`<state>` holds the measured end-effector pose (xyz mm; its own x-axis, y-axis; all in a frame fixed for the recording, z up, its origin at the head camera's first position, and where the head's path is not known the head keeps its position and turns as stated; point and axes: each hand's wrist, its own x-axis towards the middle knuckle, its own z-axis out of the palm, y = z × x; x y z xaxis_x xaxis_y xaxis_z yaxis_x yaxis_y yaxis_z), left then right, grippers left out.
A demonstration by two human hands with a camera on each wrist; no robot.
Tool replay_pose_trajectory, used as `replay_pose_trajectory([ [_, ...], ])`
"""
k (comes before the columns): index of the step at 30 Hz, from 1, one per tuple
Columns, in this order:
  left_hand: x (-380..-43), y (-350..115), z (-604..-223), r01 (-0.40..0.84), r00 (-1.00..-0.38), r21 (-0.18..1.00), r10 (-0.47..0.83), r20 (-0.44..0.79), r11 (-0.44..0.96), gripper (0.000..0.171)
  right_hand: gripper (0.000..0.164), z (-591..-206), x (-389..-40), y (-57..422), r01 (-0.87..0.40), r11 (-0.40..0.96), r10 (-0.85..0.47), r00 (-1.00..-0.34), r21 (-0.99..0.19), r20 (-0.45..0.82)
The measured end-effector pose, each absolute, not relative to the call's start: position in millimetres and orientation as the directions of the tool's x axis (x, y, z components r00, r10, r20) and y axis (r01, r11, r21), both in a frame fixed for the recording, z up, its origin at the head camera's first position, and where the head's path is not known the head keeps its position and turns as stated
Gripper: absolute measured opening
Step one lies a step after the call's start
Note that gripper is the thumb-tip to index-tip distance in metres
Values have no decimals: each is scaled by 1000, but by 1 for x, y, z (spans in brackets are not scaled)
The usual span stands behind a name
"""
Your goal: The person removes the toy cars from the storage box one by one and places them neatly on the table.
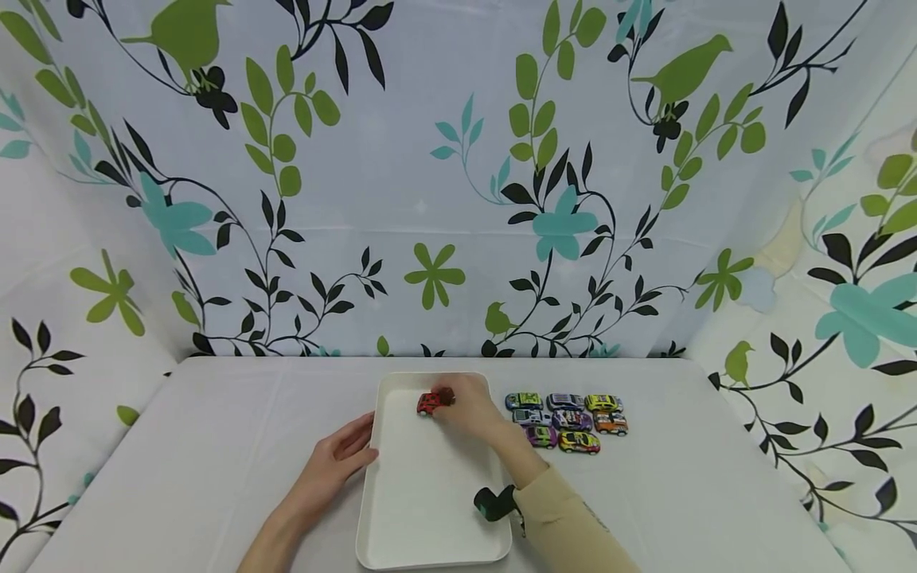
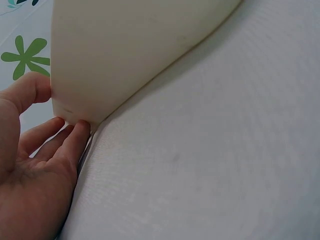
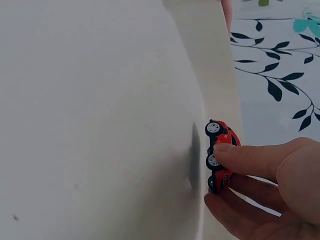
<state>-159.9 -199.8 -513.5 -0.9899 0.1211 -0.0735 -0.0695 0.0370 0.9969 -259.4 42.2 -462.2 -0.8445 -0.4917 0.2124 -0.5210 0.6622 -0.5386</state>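
Note:
At the far end of a white tray [image 1: 423, 509], my right hand [image 1: 469, 406] pinches a red toy car [image 1: 429, 403] between thumb and fingers. In the right wrist view, the red car's wheels [image 3: 214, 128] face the tray floor, and a shadow lies beside them. A further wheel and red body part sit right beside it; whether they belong to a second car is unclear. My left hand [image 1: 333, 461] rests against the tray's left side. In the left wrist view, the thumb and fingertips [image 2: 82, 127] touch the tray's outer wall [image 2: 125, 45].
Several colourful toy cars [image 1: 571, 420] stand in close rows on the white tablecloth [image 1: 688, 493], right of the tray. A black strap or camera mount [image 1: 494, 504] shows at the right wrist. Behind the table hangs a leaf-patterned cloth [image 1: 430, 159].

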Motion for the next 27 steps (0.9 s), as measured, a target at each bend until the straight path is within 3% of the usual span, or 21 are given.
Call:
replay_pose_trajectory([
  [17,-159,-200,-513,-70,-989,997,128,-75,43,65,26,-436,-234,77,-540,530,-510,-819,-654,263],
  [27,-160,-200,-512,-68,-989,996,131,-75,55,66,28,-438,-226,108,-523,552,-428,-846,-649,317],
])
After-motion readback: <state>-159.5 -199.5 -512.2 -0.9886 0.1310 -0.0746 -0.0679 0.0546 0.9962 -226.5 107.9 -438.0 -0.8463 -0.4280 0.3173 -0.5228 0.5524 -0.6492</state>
